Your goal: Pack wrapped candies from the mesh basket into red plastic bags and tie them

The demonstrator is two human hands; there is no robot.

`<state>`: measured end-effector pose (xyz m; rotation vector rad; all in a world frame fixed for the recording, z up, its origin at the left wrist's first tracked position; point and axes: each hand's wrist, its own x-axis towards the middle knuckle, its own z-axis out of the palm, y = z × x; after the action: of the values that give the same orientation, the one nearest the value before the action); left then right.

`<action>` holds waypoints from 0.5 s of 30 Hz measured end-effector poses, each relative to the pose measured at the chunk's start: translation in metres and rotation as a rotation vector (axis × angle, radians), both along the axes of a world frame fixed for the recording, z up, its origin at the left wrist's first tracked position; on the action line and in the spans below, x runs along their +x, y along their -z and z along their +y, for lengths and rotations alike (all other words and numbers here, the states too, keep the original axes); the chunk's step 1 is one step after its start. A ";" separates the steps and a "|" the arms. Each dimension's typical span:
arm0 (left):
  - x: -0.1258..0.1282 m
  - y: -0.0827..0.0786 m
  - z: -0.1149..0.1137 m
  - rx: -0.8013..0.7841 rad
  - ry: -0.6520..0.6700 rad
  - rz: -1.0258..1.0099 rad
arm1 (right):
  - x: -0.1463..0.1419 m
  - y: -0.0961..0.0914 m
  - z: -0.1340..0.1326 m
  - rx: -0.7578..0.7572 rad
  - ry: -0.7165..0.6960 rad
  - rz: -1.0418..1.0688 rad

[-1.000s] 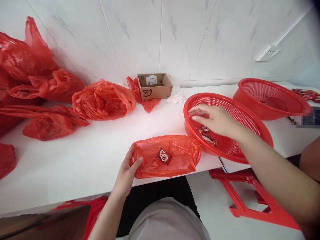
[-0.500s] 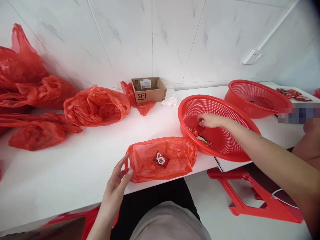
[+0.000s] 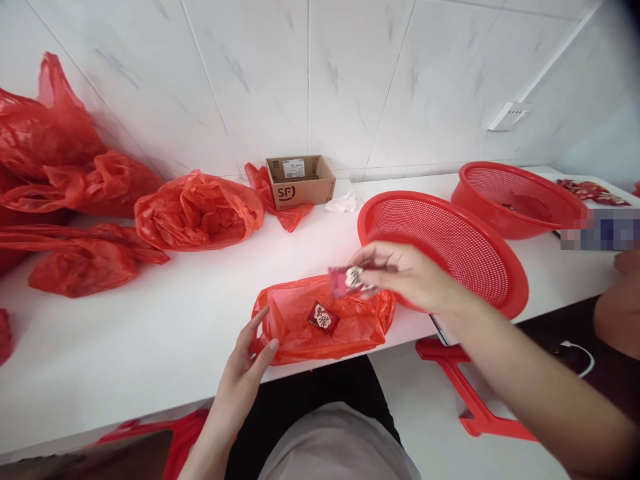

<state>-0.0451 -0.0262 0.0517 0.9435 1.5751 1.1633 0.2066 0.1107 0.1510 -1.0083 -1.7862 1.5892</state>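
My left hand point(image 3: 250, 363) rests at the left end of an open red plastic bag point(image 3: 285, 348), its thumb and index finger spread apart against the rim. Inside the bag lies one small dark red snack packet point(image 3: 323, 318) with cream lettering. Over the bag's back right part, my right hand point(image 3: 395, 273) pinches a similar snack packet point(image 3: 345, 281), slightly blurred. Just right of the bag stands a large red perforated basket point(image 3: 505, 280); my right hand and forearm cover its near left part, so its contents are mostly hidden.
Behind the bag are a small cardboard box point(image 3: 305, 193) and a crumpled white tissue point(image 3: 342, 202). Several red plastic bags point(image 3: 83, 267) fill the left side. A second red basket point(image 3: 480, 213) stands at back right, near another person's arm point(image 3: 617, 313). A red stool point(image 3: 480, 407) is below.
My right hand has come out of the large basket, moving left with a snack packet to above the bag. My left hand stays at the bag's left end.
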 end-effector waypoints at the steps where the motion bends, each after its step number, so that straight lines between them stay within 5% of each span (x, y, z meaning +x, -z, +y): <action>1: 0.000 0.001 0.000 0.001 0.002 -0.001 | -0.010 0.012 -0.007 0.000 -0.031 -0.008; 4: -0.001 0.005 -0.002 -0.020 0.024 0.005 | -0.030 0.048 -0.017 0.128 -0.020 -0.153; 7: -0.004 0.008 -0.003 -0.047 0.089 0.024 | -0.033 0.063 -0.018 0.360 0.028 -0.402; 12: -0.007 0.009 -0.002 -0.042 0.081 -0.003 | -0.006 0.021 -0.019 0.438 0.030 -0.414; 15: -0.004 0.008 -0.002 -0.051 0.071 -0.003 | 0.022 -0.009 0.001 0.468 0.146 -0.423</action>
<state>-0.0494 -0.0280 0.0438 0.9558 1.5494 1.0701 0.2289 0.1117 0.1599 -1.2624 -2.1640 0.8445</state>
